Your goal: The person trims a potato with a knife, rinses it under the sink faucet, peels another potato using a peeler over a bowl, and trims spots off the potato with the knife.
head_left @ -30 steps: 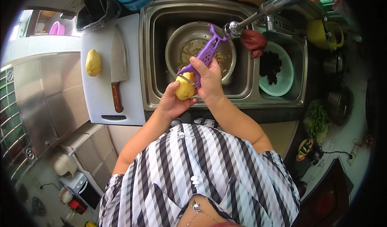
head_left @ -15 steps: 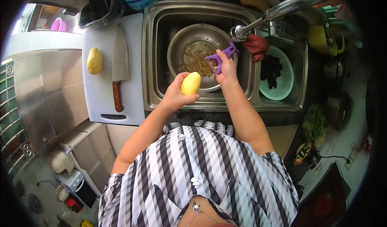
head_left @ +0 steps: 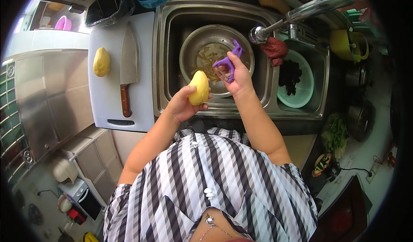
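Note:
My left hand [head_left: 185, 105] is closed round a peeled yellow potato [head_left: 198, 88], held over the front of the sink. In my right hand [head_left: 239, 77] is a purple peeler [head_left: 225, 64], gripped to the right of the potato and apart from it. Below both hands a round metal bowl [head_left: 187, 44] sits in the large sink basin, with peelings [head_left: 205, 57] and some water in it. Another peeled potato [head_left: 101, 62] lies on the white cutting board [head_left: 107, 100] at the left. Beside it rests a knife [head_left: 129, 61] with a brown wooden handle.
A chrome faucet [head_left: 316, 7] reaches over the sink [head_left: 215, 108] from the right. In the smaller basin stands a pale green bowl [head_left: 306, 89] with dark pieces [head_left: 290, 76]. A reddish cloth [head_left: 274, 49] hangs by the divider. Behind the board is a bag-lined bin [head_left: 107, 12].
The potato has turned more upright in my left hand and shifted slightly left. My right hand has tilted the peeler and brought it a little left and lower.

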A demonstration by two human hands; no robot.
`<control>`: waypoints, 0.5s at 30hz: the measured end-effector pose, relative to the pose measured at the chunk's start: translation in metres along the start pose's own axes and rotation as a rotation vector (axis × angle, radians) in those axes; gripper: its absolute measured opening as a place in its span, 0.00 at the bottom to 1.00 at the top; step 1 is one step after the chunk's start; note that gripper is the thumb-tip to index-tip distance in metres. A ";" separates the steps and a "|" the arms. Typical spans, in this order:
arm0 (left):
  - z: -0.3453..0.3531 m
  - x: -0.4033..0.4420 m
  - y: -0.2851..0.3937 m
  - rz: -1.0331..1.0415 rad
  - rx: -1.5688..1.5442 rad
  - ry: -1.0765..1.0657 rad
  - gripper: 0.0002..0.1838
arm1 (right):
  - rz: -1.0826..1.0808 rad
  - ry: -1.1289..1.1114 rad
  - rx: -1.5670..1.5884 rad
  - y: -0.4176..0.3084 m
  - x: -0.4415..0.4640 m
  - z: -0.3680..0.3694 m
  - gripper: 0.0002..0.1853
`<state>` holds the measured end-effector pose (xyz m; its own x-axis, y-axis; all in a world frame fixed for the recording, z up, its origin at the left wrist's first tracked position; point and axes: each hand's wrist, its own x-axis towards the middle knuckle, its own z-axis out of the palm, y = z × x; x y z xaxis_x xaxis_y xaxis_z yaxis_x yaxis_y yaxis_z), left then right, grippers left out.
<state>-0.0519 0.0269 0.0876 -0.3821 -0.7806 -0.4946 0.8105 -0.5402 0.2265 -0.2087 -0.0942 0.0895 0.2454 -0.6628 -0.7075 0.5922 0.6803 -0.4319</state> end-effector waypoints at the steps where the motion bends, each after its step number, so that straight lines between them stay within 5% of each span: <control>1: -0.002 0.001 0.000 -0.018 -0.078 -0.004 0.32 | -0.055 -0.016 -0.055 0.004 -0.011 0.008 0.09; 5: -0.004 0.004 -0.003 0.021 -0.218 0.094 0.21 | -0.140 -0.165 -0.142 0.024 -0.044 0.027 0.10; 9: 0.004 0.004 -0.001 0.035 -0.281 0.078 0.23 | -0.083 -0.311 -0.241 0.023 -0.046 0.019 0.10; 15: -0.001 0.011 -0.005 0.000 -0.211 0.169 0.21 | 0.214 -0.164 -0.088 0.027 -0.029 0.021 0.08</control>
<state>-0.0595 0.0210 0.0805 -0.3172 -0.7073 -0.6317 0.8918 -0.4491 0.0551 -0.1840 -0.0629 0.1104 0.4827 -0.5377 -0.6913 0.4460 0.8302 -0.3344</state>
